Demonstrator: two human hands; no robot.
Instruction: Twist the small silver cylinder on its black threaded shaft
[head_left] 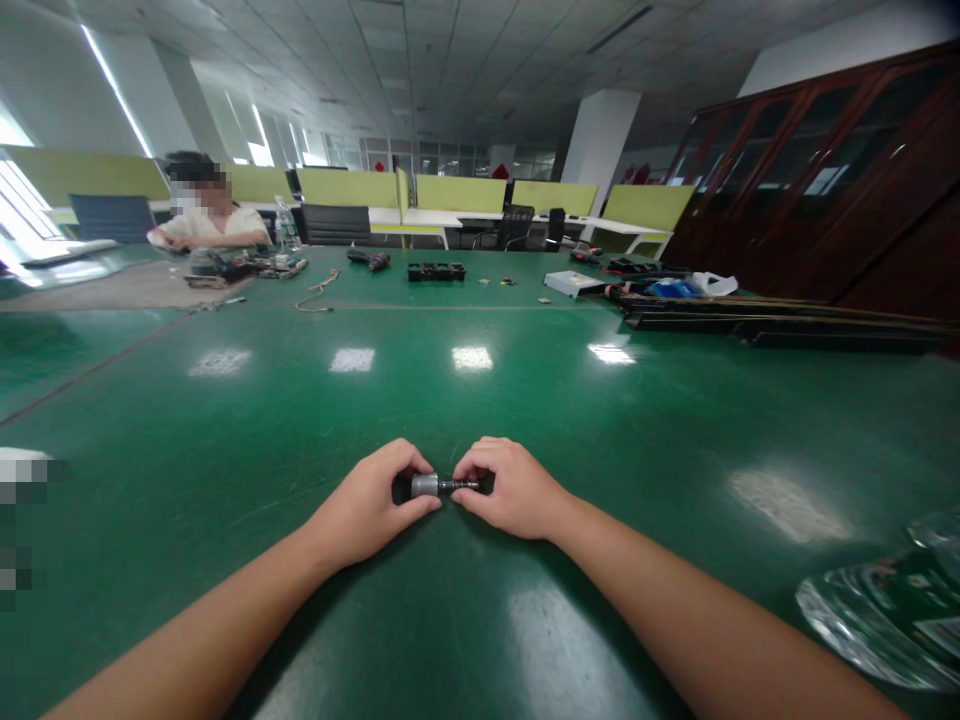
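Observation:
A short silver-grey metal cylinder lies level just above or on the green tabletop, its exact height unclear. From its right end runs a thin dark ridged shaft. My left hand is closed round the cylinder, thumb below and fingers above. My right hand pinches the shaft between thumb and fingers, with the shaft's far end inside the curl of the hand. Whether the cylinder and shaft are one piece or two joined pieces I cannot tell.
Across the green table lie a power drill, a black tray-like part, a cord and a white box. Long dark strips lie right. A clear bottle is near right. A person sits far left.

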